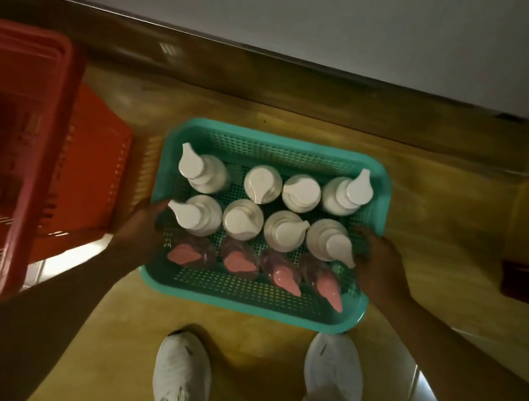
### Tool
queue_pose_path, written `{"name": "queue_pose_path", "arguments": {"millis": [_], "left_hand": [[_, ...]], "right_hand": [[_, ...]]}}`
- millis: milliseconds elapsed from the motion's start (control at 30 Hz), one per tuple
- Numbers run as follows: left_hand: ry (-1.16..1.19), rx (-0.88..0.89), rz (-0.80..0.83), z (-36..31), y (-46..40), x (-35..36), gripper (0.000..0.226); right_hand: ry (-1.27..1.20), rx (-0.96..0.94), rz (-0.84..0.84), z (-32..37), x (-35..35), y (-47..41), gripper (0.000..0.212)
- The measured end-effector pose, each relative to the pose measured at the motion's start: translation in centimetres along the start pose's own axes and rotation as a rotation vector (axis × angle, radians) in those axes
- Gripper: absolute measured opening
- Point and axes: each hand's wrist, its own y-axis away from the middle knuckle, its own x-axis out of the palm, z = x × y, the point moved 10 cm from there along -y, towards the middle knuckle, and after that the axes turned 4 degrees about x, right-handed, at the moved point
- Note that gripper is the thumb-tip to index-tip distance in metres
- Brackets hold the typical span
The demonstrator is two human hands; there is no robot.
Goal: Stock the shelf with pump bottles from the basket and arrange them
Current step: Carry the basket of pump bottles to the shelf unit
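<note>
1. The teal basket [250, 305] sits on the wooden floor [425, 226], just ahead of two white shoes [182, 381].
2. It holds eight white pump bottles [242, 219] in two rows, plus four pink-topped bottles [283, 278] nearest the person.
3. The left hand [143, 226] clasps the basket's left rim; the right hand [379, 265] clasps the right rim (each grip closed on plastic).
4. A red basket [33, 163] stands to the left.

Eight white pump bottles [243, 219], four pink-topped bottles [283, 278], one teal basket [250, 305], one red basket [3, 159]
</note>
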Motion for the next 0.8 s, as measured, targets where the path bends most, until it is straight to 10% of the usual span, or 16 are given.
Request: {"name": "queue_pose_path", "arguments": {"millis": [233,800], "left_hand": [[0.494,-0.026,-0.047,0.1,0.5,-0.6,0.073],[0.755,-0.287,-0.091,-3.7,17.0,-8.4,0.075]], "right_hand": [[-0.003,0.035,-0.090,0.3,-1.6,1.0,0.055],[0.079,-0.062,-0.040,4.7,-12.4,14.6,0.061]]}}
